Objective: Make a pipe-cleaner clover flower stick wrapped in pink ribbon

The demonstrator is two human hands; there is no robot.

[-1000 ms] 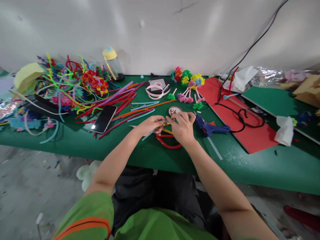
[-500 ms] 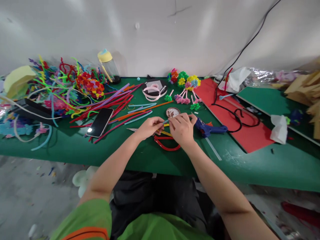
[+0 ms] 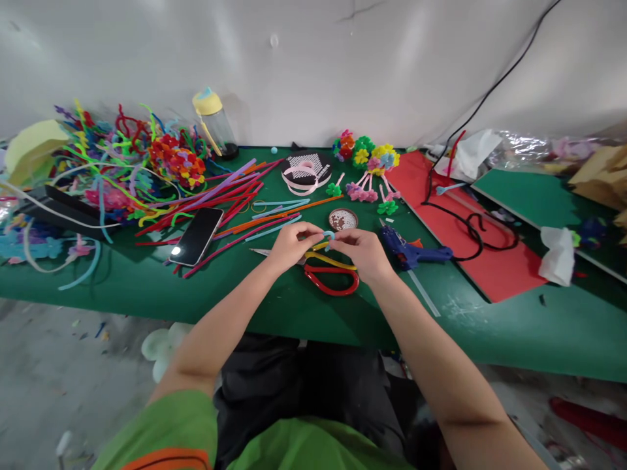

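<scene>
Between my fingertips is a light blue pipe cleaner [image 3: 329, 235], bent into a small loop. My left hand [image 3: 295, 246] pinches one side of it, and my right hand [image 3: 361, 251] pinches the other. Under the hands lie scissors [image 3: 337, 282] with red and yellow handles, their blades pointing left and partly covered by my left hand. Just beyond my right hand is a round tin [image 3: 343, 220] with a brown-and-white speckled surface. A blue glue gun [image 3: 414, 251] rests to the right of my right hand, with a clear glue stick at its back.
Loose pipe cleaners [image 3: 235, 202] and a phone [image 3: 197, 236] lie to the left, before a tangled colourful heap [image 3: 122, 163]. At the back stand a bottle [image 3: 215, 127], a ribbon roll [image 3: 306, 171] and pipe-cleaner flowers [image 3: 382, 160]. A black cord [image 3: 473, 245] crosses the red board [image 3: 490, 274].
The light blue pipe cleaner, mostly hidden before, now shows as a bent loop. My right hand has turned and its fingers have drawn in to a pinch. The view has shifted slightly.
</scene>
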